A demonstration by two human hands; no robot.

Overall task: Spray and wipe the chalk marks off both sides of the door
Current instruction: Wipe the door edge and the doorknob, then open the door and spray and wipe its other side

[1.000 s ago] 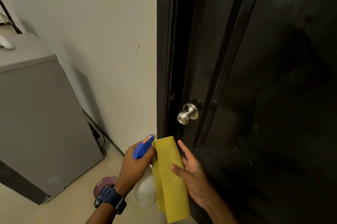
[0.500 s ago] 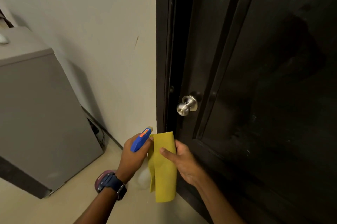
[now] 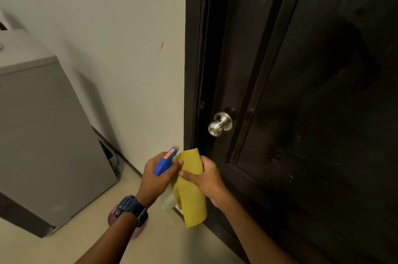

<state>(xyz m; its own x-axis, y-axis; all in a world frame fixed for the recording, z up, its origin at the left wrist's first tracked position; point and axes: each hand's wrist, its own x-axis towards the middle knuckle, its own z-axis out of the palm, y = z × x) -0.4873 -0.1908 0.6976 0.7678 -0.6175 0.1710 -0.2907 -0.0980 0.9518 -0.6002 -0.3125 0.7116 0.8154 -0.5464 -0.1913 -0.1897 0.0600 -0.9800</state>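
Yellow cloth [image 3: 191,186] hangs folded between the 2 hands, low in front of the dark door [image 3: 312,91] and just below its silver knob [image 3: 219,124]. The right hand [image 3: 207,179] pinches the cloth near its upper part, thumb across the front and fingers curled behind, while the rest of the cloth dangles toward the floor [image 3: 64,246]. The left hand [image 3: 155,179], a dark watch [image 3: 131,210] on its wrist, is wrapped round the blue head of the spray bottle [image 3: 165,161], whose pale body is mostly hidden behind the cloth; the fingertips of this hand also touch the cloth's left edge. The door looks closed or nearly so against its frame [image 3: 191,70], and only faint pale specks show on the lower panel; whether these are chalk I cannot tell. Judging by this, the cloth is being gathered into the right hand between wiping and whatever follows, with this face apparently close to clean. The next move likely calls for freeing one hand enough to turn the knob and swing the door, so the other side can be sprayed. A grey cabinet [image 3: 43,134] stands by the cream wall [image 3: 107,27] to the left.
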